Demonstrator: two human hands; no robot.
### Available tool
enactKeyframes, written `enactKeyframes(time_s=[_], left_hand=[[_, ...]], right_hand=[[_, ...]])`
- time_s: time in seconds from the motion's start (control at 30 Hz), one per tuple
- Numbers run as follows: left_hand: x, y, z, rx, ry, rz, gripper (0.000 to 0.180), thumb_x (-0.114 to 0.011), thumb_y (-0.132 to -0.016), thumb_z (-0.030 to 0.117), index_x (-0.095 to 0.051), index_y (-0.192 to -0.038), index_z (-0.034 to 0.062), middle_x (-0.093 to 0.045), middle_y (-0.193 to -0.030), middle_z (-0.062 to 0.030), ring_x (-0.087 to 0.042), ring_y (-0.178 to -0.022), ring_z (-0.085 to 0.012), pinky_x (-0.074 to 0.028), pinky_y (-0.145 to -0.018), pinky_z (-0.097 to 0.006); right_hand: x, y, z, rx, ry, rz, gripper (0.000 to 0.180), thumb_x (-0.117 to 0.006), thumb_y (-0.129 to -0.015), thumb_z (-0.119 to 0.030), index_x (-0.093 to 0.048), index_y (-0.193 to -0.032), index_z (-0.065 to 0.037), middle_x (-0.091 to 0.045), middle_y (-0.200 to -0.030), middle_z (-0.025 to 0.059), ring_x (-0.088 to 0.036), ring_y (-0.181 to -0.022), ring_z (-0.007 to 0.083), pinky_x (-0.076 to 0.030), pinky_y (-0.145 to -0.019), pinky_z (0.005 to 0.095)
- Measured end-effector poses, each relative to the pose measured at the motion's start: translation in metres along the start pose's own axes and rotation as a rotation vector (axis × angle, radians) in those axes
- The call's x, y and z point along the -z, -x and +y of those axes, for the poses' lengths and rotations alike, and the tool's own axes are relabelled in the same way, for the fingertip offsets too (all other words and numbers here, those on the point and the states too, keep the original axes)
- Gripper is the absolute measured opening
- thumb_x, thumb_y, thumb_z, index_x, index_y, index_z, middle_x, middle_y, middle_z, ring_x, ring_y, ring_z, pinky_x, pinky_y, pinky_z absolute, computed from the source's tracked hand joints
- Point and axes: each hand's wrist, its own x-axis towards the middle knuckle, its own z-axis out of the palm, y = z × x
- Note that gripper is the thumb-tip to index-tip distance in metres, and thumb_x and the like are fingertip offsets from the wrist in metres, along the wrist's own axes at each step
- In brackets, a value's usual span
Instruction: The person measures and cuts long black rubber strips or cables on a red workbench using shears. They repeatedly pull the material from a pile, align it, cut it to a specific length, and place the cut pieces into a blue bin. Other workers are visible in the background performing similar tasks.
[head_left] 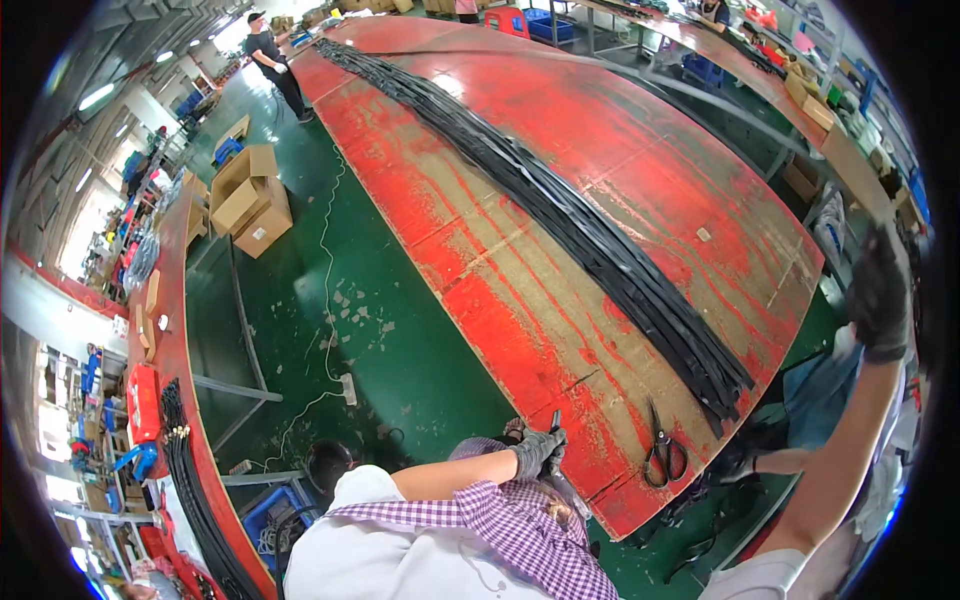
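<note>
At lower centre the grey-gloved left hand (pixel 538 454) curls; whether it clasps anything is hard to make out. The dark-gloved right hand (pixel 880 300), far right, is blurred; I cannot tell its grip. Black-handled scissors (pixel 661 441) point up. Beyond, flat, glossy black strips (pixel 600 250) stretch diagonally, lower right to upper left, across the scuffed red table (pixel 480 312).

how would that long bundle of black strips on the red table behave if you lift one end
The black strips would probably sag and flop, being long and thin. Together they are likely heavy, since many lie side by side along much of the red table. They may slip apart, as their near ends lie uneven and splayed.
</note>
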Motion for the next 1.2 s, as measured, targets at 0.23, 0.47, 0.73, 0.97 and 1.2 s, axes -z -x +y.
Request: enactKeyframes(time_s=[0.23,0.47,0.73,0.97,1.2], left_hand=[[-0.014,-0.005,-0.006,0.096,-0.106,0.066,0.026,-0.051,-0.084,0.034,-0.048,-0.074,0.0102,-0.043,-0.052,-0.0007,-0.039,-0.039,-0.0142,-0.034,-0.037,-0.029],[0.0,-0.014,-0.026,0.077,-0.172,0.152,0.023,-0.052,-0.083,0.03,-0.047,-0.072,0.0107,-0.046,-0.053,-0.0023,-0.042,-0.04,-0.016,-0.035,-0.037,-0.031],[0.01,-0.013,-0.045,-0.04,-0.25,0.183,0.013,-0.049,-0.085,0.017,-0.037,-0.09,0.0172,-0.047,-0.055,-0.0045,-0.045,-0.037,-0.0166,-0.037,-0.033,-0.031],[0.017,-0.016,-0.06,0.098,-0.259,0.09,0.015,-0.054,-0.083,0.017,-0.044,-0.094,0.0135,-0.054,-0.062,-0.0039,-0.053,-0.051,-0.0177,-0.045,-0.047,-0.034],[0.007,-0.004,-0.071,0.076,-0.334,0.127,0.008,-0.051,-0.085,0.017,-0.048,-0.084,0.0095,-0.049,-0.061,-0.0025,-0.049,-0.052,-0.0152,-0.044,-0.05,-0.032]], right_hand=[[0.139,0.069,0.131,-0.016,1.348,-0.169,0.02,-0.053,-0.076,-0.015,-0.049,-0.091,-0.002,-0.054,-0.083,0.0106,-0.051,-0.076,0.0262,-0.042,-0.067,0.0346],[0.147,0.106,0.24,-0.865,0.577,0.067,0.028,-0.059,-0.078,-0.024,-0.053,-0.092,-0.001,-0.056,-0.068,0.0066,-0.052,-0.055,0.0183,-0.041,-0.046,0.032],[0.224,0.123,0.341,-0.874,0.86,0.322,0.036,-0.067,-0.07,-0.025,-0.059,-0.095,0.0,-0.06,-0.076,0.01,-0.056,-0.061,0.0176,-0.045,-0.05,0.0302],[0.269,0.147,0.363,-0.221,1.104,0.325,0.029,-0.063,-0.071,-0.019,-0.058,-0.093,-0.001,-0.062,-0.084,0.0117,-0.058,-0.077,0.0232,-0.045,-0.07,0.0312],[0.222,0.143,0.339,-0.125,1.15,0.619,0.036,-0.063,-0.072,-0.027,-0.058,-0.103,-0.01,-0.059,-0.101,0.0113,-0.057,-0.09,0.0217,-0.046,-0.073,0.0318]])
